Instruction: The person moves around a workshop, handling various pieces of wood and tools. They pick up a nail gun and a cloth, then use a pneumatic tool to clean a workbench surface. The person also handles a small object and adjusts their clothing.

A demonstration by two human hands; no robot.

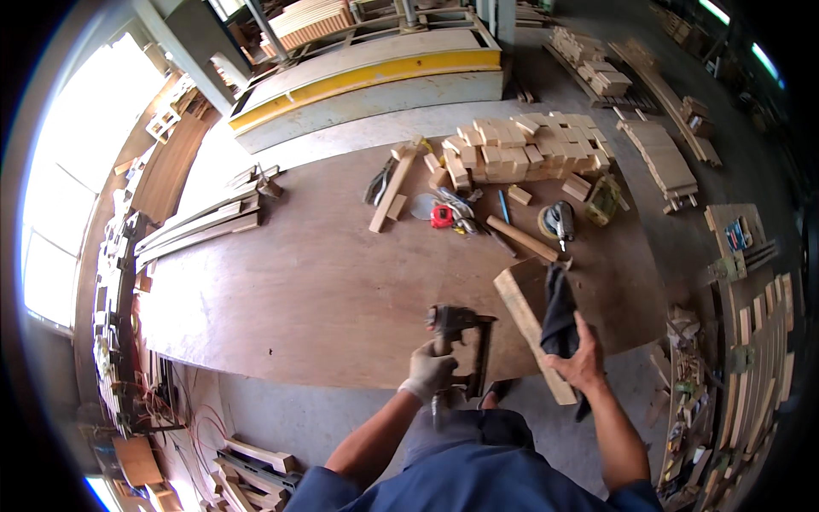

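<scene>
Head cam's showing some long sticks [200, 230] lying at the left of the table [316, 299], then the gloved left hand [431, 372] is wrapping its fingers right around the handle of a nail gun [452, 319] by the near edge. Further right, a wooden board [525, 320] is slanting across that edge, and the bare right hand [582, 358] is clasping a dark cloth [559, 314] against it, half closed with one finger sticking out.

A broad brown tabletop [299, 290] carried a stack of pale wood blocks [512, 160] between one and two o'clock from its middle. Long wooden strips [205, 226] lay between nine and ten, a loose batten [393, 193] at twelve, a red tape measure [441, 217] at one, and a sander-like tool [560, 220] between two and three.
</scene>
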